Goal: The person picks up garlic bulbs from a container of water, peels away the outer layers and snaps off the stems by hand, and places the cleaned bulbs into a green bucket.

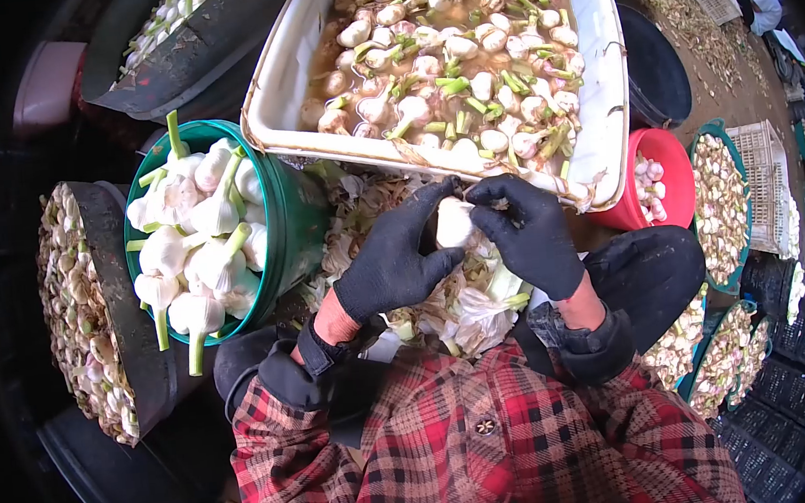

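A plaid shirt [436, 438] fills the lower frame. At centre, the left hand [398, 252] pinches a garlic bulb [455, 226] over husks [483, 316], likely steadying it; the right hand [538, 236] curls against it, its grip unclear.

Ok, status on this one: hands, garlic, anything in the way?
Left hand holding garlic bulb; right hand at its side, contact unclear. Bulb whitish, between the hands. Nothing seen blocking; tub edge just beyond.

a produce workshop: garlic [164, 253] in tubs [297, 229], crates [761, 187] nearby
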{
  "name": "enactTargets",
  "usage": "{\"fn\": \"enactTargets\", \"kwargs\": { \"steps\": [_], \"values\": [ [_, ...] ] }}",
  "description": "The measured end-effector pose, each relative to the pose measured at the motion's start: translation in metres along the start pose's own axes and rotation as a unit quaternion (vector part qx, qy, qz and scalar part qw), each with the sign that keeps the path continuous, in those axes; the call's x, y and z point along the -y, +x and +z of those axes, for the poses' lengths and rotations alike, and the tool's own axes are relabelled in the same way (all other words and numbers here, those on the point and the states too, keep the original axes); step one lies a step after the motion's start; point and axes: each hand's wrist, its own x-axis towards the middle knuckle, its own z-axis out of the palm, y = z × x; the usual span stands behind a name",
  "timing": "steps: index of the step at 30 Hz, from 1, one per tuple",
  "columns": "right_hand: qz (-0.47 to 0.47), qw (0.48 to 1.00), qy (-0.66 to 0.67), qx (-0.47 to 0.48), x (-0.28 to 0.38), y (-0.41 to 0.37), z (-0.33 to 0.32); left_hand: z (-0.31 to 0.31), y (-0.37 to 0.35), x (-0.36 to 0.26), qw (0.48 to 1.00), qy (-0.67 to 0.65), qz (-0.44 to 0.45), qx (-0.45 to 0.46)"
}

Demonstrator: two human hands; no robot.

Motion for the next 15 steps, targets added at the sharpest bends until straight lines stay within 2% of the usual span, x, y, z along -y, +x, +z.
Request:
{"fn": "enactTargets", "kwargs": {
  "steps": [2,3,5,6,7,9,10,11,13,14,15],
  "values": [
    [0.007,1.000,0.022,0.014,0.006,0.000,-0.003,0.012,0.003,0.013,0.991,-0.012,0.093,-0.095],
    [0.007,1.000,0.021,0.014,0.005,-0.001,-0.001,0.013,0.003,0.011,0.991,-0.013,0.094,-0.095],
    [-0.046,0.995,-0.086,-0.020,0.000,-0.004,0.007,0.017,0.000,0.005,0.990,-0.017,-0.096,-0.100],
    [-0.043,0.993,-0.108,-0.022,-0.003,-0.006,0.010,0.019,0.000,0.005,0.989,-0.028,-0.078,-0.122],
    [-0.044,0.993,-0.106,-0.021,-0.008,-0.006,0.012,0.019,0.000,0.005,0.989,-0.026,-0.078,-0.123],
    [0.025,0.997,-0.069,-0.030,-0.017,-0.007,0.015,0.017,-0.001,0.001,0.992,0.020,-0.016,-0.125],
    [0.081,0.995,-0.045,-0.047,-0.018,-0.005,0.015,0.015,-0.001,-0.003,0.994,0.015,-0.013,-0.108],
    [0.082,0.994,-0.046,-0.047,-0.023,-0.004,0.015,0.015,-0.002,-0.004,0.994,0.014,-0.013,-0.107],
    [0.093,0.993,-0.068,-0.040,-0.029,-0.001,0.015,0.016,-0.005,-0.007,0.997,-0.045,0.013,-0.065],
    [0.096,0.993,-0.067,-0.030,-0.029,-0.001,0.013,0.014,-0.006,-0.009,0.993,-0.108,-0.034,-0.041],
    [0.097,0.993,-0.068,-0.029,-0.031,-0.002,0.014,0.016,-0.005,-0.007,0.993,-0.110,-0.034,-0.041]
  ]
}}
